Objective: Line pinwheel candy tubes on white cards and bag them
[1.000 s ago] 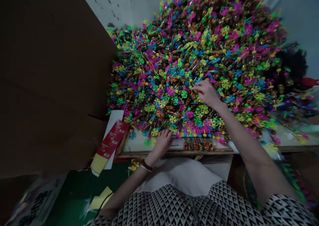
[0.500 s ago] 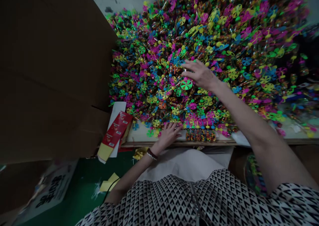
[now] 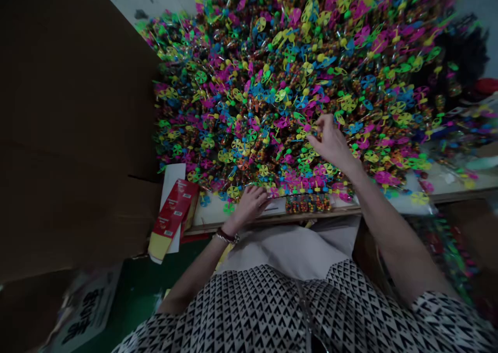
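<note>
A large heap of clear candy tubes with coloured fan tops (image 3: pixel 218 119) covers the table. Over the front of this heap, my right hand (image 3: pixel 330 140) has its thumb and fingers closed around a candy tube with a fan top, mostly hidden by the fingers. My left hand (image 3: pixel 251 203) rests at the table's front edge, fingers loosely bent and apart, with nothing visible in it. Just right of it, a neat row of candy tubes (image 3: pixel 308 204) lies side by side, their fan tops pointing away from me.
A big cardboard box (image 3: pixel 78 135) stands on the left. Red and yellow printed card (image 3: pixel 175 208) lies at the table's left corner. The wooden table edge (image 3: pixel 218 223) runs in front of me. Another printed carton (image 3: pixel 91 306) sits low on the green floor (image 3: pixel 132 285).
My right hand has come back toward me and right, its fingers closing from a spread reach. My left hand's fingers have bent a little. The whole view has shifted slightly.
</note>
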{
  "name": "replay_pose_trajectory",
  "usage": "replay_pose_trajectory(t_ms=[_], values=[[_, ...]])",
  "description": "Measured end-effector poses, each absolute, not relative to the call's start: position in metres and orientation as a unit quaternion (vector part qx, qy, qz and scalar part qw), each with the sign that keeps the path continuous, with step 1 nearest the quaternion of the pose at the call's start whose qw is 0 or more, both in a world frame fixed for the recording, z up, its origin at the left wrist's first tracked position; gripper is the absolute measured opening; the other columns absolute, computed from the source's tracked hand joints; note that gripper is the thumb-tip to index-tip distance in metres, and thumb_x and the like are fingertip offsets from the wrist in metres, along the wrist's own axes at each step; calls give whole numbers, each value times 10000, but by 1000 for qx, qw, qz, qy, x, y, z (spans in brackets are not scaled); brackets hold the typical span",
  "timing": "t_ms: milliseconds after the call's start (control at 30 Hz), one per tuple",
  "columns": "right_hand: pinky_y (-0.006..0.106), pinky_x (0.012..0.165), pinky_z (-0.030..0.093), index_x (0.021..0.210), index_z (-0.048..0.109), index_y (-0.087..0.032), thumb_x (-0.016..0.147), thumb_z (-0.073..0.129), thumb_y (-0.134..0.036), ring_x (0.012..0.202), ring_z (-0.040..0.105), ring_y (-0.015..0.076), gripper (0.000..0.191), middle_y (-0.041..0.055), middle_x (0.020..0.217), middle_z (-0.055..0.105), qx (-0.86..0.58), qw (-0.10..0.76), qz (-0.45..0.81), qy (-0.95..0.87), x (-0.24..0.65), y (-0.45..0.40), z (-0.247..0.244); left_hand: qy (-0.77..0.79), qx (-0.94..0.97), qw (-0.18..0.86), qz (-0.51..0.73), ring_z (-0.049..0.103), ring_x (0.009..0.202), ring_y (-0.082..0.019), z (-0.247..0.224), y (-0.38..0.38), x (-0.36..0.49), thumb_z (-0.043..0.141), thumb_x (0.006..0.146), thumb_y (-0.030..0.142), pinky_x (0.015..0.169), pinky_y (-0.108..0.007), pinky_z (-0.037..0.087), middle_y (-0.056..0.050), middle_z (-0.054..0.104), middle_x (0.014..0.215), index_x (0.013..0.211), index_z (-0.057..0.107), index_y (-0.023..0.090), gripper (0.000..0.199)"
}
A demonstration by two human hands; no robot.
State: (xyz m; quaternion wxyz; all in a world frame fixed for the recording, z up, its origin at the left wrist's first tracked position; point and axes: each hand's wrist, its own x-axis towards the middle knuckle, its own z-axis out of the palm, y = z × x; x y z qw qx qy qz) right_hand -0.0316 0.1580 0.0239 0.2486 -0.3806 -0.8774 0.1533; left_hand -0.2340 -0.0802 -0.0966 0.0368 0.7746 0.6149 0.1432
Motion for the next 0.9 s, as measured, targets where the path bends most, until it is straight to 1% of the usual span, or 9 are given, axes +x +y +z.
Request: replay_pose_trajectory(t_ms=[100, 233, 300, 400, 500, 567, 633, 833, 900], values=[[284, 638, 465, 1093, 483, -197, 855, 545, -422, 690, 542, 144, 333, 19, 875, 578, -395, 280, 300, -822, -1, 106, -4, 608, 786, 32, 110, 526, 1006, -234, -114, -90, -225, 444, 957, 288, 877, -381, 387, -81, 631, 1009, 1095, 606, 204, 229], [286, 598, 489, 996, 577, -211, 855, 541, -450, 614, 563, 145, 279, 21, 839, 627, -447, 247, 401, -760, 14, 30, -55, 635, 767, 18, 87, 526, 1039, -251, -127, -87, -212, 450, 939, 181, 830, -373, 410, -92, 625, 1069, 1284, 511, 219, 353], [312, 680, 514, 1010, 621, -201, 874, 521, -451, 691, 613, 171, 302, 57, 899, 652, -472, 255, 388, -750, 12, -1, -76, 639, 764, 20, 92, 549, 991, -241, -128, -84, -206, 466, 926, 155, 817, -367, 419, -89, 631, 1044, 1302, 498, 218, 382], [350, 832, 504, 1161, 606, -198, 923, 446, -427, 904, 650, 218, 366, 104, 1040, 666, -492, 263, 349, -752, 6, -31, -95, 652, 747, 26, 128, 572, 909, -213, -125, -85, -195, 468, 929, 152, 807, -345, 428, -71, 640, 926, 1173, 578, 198, 271], [346, 774, 516, 1270, 504, -198, 951, 386, -416, 870, 669, 223, 404, 95, 987, 688, -536, 260, 351, -723, 3, -45, -103, 680, 713, 43, 162, 568, 827, -197, -122, -91, -185, 466, 946, 204, 757, -324, 432, -59, 637, 844, 984, 626, 185, 165], [332, 687, 517, 1243, 479, -200, 948, 386, -426, 783, 673, 226, 383, 71, 887, 690, -556, 259, 358, -704, 2, -48, -104, 693, 696, 63, 175, 564, 814, -201, -123, -95, -180, 474, 948, 242, 743, -327, 433, -58, 643, 833, 930, 627, 186, 164], [328, 669, 511, 1181, 488, -210, 940, 402, -427, 769, 670, 229, 335, 61, 862, 681, -553, 251, 354, -712, 1, -48, -104, 698, 686, 88, 188, 567, 835, -206, -125, -97, -177, 477, 948, 258, 754, -334, 440, -59, 647, 839, 929, 626, 191, 165], [366, 827, 502, 1043, 537, -216, 935, 404, -365, 945, 618, 230, 228, 108, 1027, 619, -512, 256, 309, -759, -10, -49, -106, 711, 629, 175, 261, 595, 911, -193, -140, -96, -183, 449, 953, 230, 788, -327, 480, -77, 650, 962, 1068, 576, 181, 179], [366, 829, 502, 1040, 539, -213, 938, 396, -366, 953, 608, 230, 233, 117, 1025, 603, -521, 264, 299, -754, -14, -47, -105, 708, 608, 217, 287, 606, 894, -184, -142, -96, -186, 481, 935, 211, 764, -306, 487, -80, 653, 986, 1102, 567, 179, 190]])
